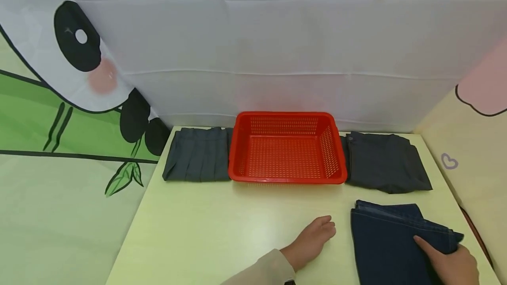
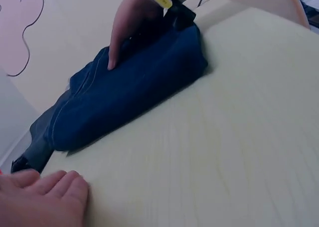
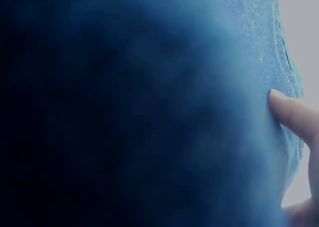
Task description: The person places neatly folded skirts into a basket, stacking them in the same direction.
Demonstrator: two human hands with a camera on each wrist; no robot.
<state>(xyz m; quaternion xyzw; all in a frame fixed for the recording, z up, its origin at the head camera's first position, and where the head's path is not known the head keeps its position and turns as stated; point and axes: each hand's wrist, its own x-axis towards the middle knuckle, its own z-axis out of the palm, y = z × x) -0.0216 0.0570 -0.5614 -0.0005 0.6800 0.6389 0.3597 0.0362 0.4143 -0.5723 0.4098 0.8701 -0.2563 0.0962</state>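
A folded dark blue denim garment (image 1: 390,236) lies at the front right of the table. My right hand (image 1: 455,263) grips its right side, thumb on top and the other fingers hidden beneath. Denim fills most of the right wrist view, blurred and dark, with the thumb (image 3: 294,114) pressed near a stitched edge. To the left of the garment, my left hand (image 1: 313,239) is held over the table with fingers extended and nothing in it. The left wrist view shows this hand's fingers (image 2: 62,187) apart from the denim.
A red plastic basket (image 1: 287,180) stands at the back middle of the pale table (image 1: 190,228). Left of it lies a folded grey pleated garment (image 1: 196,155); right of it, a folded dark grey garment (image 1: 386,162). A printed cloth backdrop (image 1: 277,34) rises behind the table.
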